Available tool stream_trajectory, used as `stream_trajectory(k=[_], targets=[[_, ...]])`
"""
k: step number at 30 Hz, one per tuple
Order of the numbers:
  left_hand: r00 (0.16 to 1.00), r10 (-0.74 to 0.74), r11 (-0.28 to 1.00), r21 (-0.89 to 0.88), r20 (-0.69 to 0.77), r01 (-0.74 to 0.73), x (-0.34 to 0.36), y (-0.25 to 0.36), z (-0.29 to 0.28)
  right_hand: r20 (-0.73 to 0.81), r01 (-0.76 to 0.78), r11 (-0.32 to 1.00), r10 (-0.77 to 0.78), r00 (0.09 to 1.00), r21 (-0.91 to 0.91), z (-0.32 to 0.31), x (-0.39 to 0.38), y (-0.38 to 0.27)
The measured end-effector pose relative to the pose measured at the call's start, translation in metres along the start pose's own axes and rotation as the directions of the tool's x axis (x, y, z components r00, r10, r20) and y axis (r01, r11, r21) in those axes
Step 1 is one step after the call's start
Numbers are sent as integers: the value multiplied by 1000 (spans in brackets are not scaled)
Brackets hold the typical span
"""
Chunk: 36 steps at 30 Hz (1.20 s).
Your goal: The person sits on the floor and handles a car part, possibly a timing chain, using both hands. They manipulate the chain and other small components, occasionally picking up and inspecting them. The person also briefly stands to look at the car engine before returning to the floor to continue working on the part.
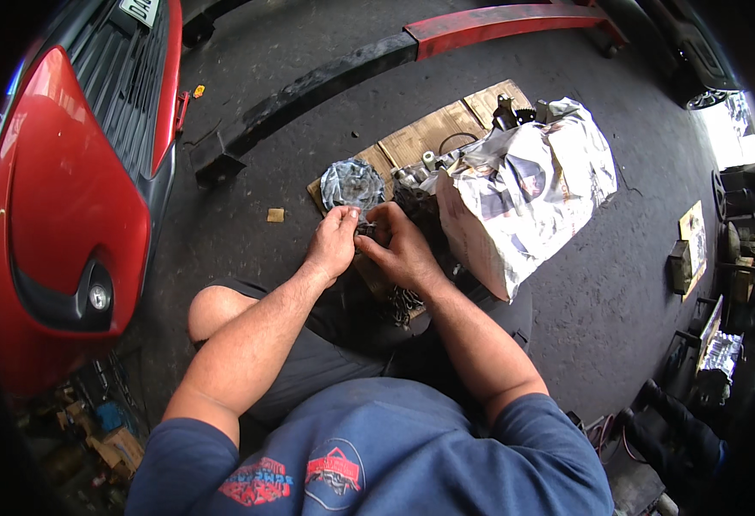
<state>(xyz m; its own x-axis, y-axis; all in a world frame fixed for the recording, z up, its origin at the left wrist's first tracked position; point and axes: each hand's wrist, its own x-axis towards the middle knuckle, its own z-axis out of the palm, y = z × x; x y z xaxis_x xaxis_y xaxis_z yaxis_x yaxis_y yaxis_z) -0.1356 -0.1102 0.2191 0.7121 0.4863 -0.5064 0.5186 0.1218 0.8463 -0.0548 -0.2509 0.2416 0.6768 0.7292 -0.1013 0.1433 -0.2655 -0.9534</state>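
Both hands meet in front of me, low over the edge of a cardboard sheet. Between them is a small dark metal part, mostly hidden by the fingers. My left hand pinches it from the left, thumb on top. My right hand closes on it from the other side, fingers curled. Just beyond the hands sits a round clear plastic-wrapped bundle. Right of it lie metal engine parts, partly under a crumpled printed white sheet. A chain shows below my right wrist.
A red car's front bumper fills the left side. A black and red steel beam crosses the floor at the back. A small cardboard scrap lies left of my hands. Tools and boxes stand at lower left; metal parts at right.
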Motion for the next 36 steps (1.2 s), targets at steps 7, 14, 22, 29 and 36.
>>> stream_trajectory(k=[7,14,22,29,36], targets=[[998,69,994,85,5,-70,1,6,2,7,-119,993,119,993,-7,0,2,7],[993,105,994,48,-46,-102,5,1,0,105,-357,931,349,931,70,0,4,15],[994,106,985,142,-28,-101,3,6,-2,125,-398,882,379,917,251,4,3,17],[996,83,982,172,-18,-78,-2,14,0,-66,-116,978,130,989,175,7,1,19],[991,131,984,125,-40,-125,7,1,3,58,-413,782,439,897,467,10,5,35]])
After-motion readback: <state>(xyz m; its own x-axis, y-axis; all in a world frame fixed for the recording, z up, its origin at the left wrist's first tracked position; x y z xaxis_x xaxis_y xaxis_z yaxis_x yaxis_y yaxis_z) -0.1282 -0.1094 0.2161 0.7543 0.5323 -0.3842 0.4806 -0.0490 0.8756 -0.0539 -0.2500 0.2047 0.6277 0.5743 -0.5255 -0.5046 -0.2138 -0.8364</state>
